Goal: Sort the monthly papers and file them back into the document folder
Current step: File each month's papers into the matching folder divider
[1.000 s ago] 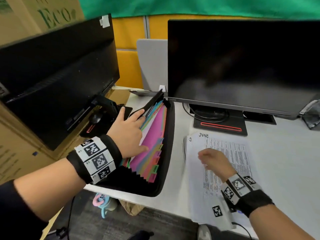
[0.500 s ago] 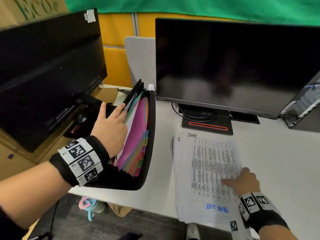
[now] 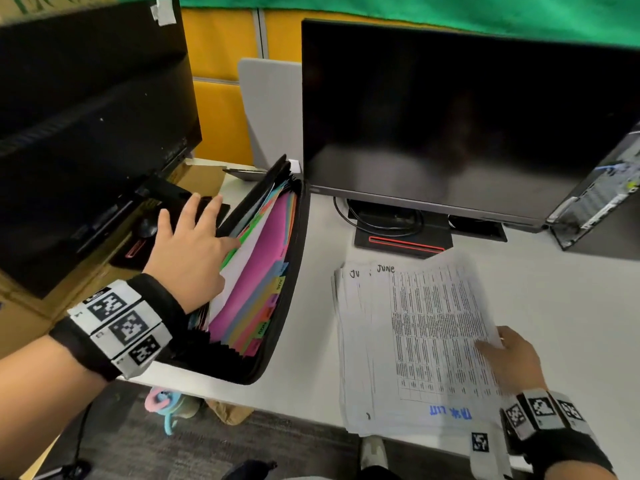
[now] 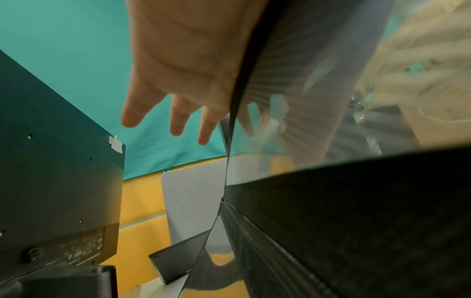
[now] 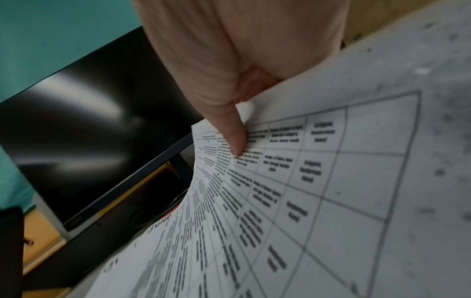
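Moved: since half a sec ago our right hand (image 3: 509, 358) has lifted the right edge of the June sheet (image 3: 440, 327) off the paper stack (image 3: 360, 375); before, that hand lay flat on it. Left hand (image 3: 190, 251) has spread wider over the folder.
June sheet: top page of the stack, "JUNE" handwritten at its far edge, printed table on it. Right edge raised & curling, left part seems to rest on the stack.
Handling: one thin sheet, v. light, floppy, bends under its own weight, creases easily. We judge it best held at the edge w/ thumb on top, fingers under, then fed in edge-first.
Right hand: pinches the sheet's right edge; in the wrist view the thumb (image 5: 234, 137) presses on the printed side, other fingers hidden under the paper.
Paper stack: lies on the white desk (image 3: 571, 306), front-right, near the desk's front edge, apart from the folder.
Document folder (image 3: 277, 289): black accordion file w/ coloured tabbed dividers, lying open to the left of the stack.
Left hand: fingers spread & fairly straight, holding the pockets apart; gripping nothing that we can see.
Beyond: dark monitor (image 3: 467, 116) behind the stack, second monitor (image 3: 86, 133) far left.
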The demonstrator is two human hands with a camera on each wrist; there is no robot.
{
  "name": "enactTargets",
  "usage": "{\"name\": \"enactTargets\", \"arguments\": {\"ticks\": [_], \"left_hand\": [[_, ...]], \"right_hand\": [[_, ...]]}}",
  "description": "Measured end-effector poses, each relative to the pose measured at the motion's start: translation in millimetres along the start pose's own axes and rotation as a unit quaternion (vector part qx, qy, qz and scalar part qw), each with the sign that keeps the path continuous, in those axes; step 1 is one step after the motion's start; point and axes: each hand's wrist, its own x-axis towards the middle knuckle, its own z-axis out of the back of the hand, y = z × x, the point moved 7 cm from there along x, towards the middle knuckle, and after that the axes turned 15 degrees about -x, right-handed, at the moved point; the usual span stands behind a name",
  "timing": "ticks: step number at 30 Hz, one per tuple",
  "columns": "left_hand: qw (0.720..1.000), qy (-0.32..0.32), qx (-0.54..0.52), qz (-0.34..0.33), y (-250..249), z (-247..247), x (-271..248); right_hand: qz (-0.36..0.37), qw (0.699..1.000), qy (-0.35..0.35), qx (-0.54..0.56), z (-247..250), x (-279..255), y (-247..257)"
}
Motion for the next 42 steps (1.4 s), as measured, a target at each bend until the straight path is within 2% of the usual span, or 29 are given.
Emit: {"name": "enactTargets", "arguments": {"ticks": [5, 8, 13, 17, 21, 23, 25, 28, 32, 38, 42], "left_hand": [[0.995, 0.058, -0.079, 0.033, 9.0, -1.0, 2.4], [0.989, 0.065, -0.125, 0.053, 16.1, 1.8, 6.1], [0.985, 0.069, -0.151, 0.056, 24.0, 3.7, 13.3], [0.984, 0.08, -0.15, 0.045, 16.7, 1.8, 14.2], [0.986, 0.09, -0.139, 0.015, -10.4, -6.7, 8.4], [0.985, 0.096, -0.145, 0.003, -26.0, -18.4, 5.1], [0.981, 0.107, -0.16, -0.005, -38.3, -34.7, 3.5], [0.974, 0.121, -0.192, 0.0, -49.3, -53.9, 2.0], [0.966, 0.123, -0.226, 0.003, -54.6, -62.8, 1.9], [0.96, 0.118, -0.255, 0.013, -48.4, -70.9, 8.6], [0.954, 0.115, -0.278, 0.019, -46.2, -75.7, 10.9]], "right_hand": [[-0.011, 0.998, 0.038, 0.049, 6.1, -1.9, -5.5], [-0.006, 0.998, 0.027, 0.061, 6.5, -5.0, -6.9], [0.035, 0.999, 0.009, -0.014, 0.1, -13.7, -1.5], [0.059, 0.991, -0.024, -0.118, -11.5, -11.4, -5.1], [0.065, 0.978, -0.025, -0.197, -24.2, -9.6, -8.0], [0.064, 0.964, -0.054, -0.252, -24.1, -8.2, -10.2], [0.059, 0.96, -0.073, -0.263, -22.1, -7.4, -12.0], [0.056, 0.978, -0.066, -0.192, -15.0, -8.4, -12.2], [0.062, 0.996, 0.003, -0.07, -7.1, -12.1, -18.2], [0.058, 0.996, 0.037, 0.056, 5.6, -14.4, -31.3], [0.056, 0.993, 0.062, 0.089, 9.2, -15.7, -31.0]]}}
